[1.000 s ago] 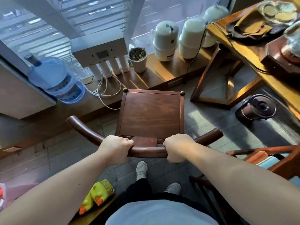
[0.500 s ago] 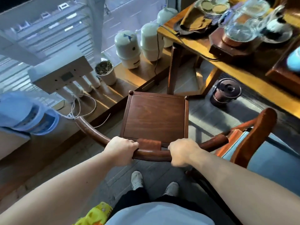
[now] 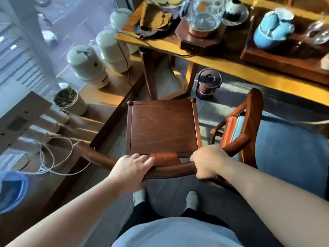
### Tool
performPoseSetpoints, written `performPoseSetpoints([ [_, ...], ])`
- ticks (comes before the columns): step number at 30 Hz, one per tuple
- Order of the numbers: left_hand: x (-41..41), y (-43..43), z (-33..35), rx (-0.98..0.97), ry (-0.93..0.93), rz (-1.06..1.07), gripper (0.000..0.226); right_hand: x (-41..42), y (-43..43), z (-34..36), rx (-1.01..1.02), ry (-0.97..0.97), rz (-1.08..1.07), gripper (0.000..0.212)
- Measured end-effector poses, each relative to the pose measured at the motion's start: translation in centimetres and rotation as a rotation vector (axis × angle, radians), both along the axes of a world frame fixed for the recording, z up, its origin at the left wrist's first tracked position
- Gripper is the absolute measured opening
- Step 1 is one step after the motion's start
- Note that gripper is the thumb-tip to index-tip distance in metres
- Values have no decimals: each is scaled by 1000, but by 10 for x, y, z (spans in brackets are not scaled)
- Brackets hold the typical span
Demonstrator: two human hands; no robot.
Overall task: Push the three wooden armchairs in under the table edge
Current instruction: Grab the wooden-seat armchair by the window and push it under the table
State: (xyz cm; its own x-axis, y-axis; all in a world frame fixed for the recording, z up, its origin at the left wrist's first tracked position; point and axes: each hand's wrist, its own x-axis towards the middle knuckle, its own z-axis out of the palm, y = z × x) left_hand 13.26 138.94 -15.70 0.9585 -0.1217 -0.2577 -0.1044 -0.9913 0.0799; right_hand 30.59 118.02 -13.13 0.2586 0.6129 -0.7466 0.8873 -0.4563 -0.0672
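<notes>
Armchairs: two in view. Table (image 3: 231, 65) fills upper right, its yellow near edge running diagonally down to the right, loaded with glassware and a blue teapot set; its dark leg (image 3: 151, 73) stands just beyond the seat's front edge. Blue-cushioned armchair (image 3: 249, 125) sits at right, back rail tilted toward the table, front part already near the table edge. Bare-seat wooden armchair (image 3: 163, 127) is centre frame, seat front pointing at the table leg and not under the tabletop; open grey floor between its front right corner and the table edge, partly taken by a dark lidded pot (image 3: 208, 82). Its right arm end is touching or just beside the cushioned chair's frame, cannot tell which. Left side is tight: low wooden sill (image 3: 106, 97) with white tanks (image 3: 87, 66) and a small planter (image 3: 66, 98) runs along the seat's left edge. Left hand (image 3: 131, 168) lies on the curved back rail, fingers (image 3: 146, 160) loosely draped over it, not clenched. Right hand (image 3: 206, 161) is clenched around the same rail.
</notes>
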Motion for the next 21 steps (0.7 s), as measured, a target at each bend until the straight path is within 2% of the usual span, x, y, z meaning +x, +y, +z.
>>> performPoseSetpoints([
  [4,-1,19,10,66,133,32,26,-3,1,3,-24,-33,-35,17],
  [6,2,21,13,91,203,11,19,-6,4,5,-44,-52,-39,16],
  [10,5,27,10,89,218,-84,17,-11,13,16,-88,-47,-68,18],
  [21,34,100,27,192,233,-294,25,-82,44,6,58,-112,-440,20],
])
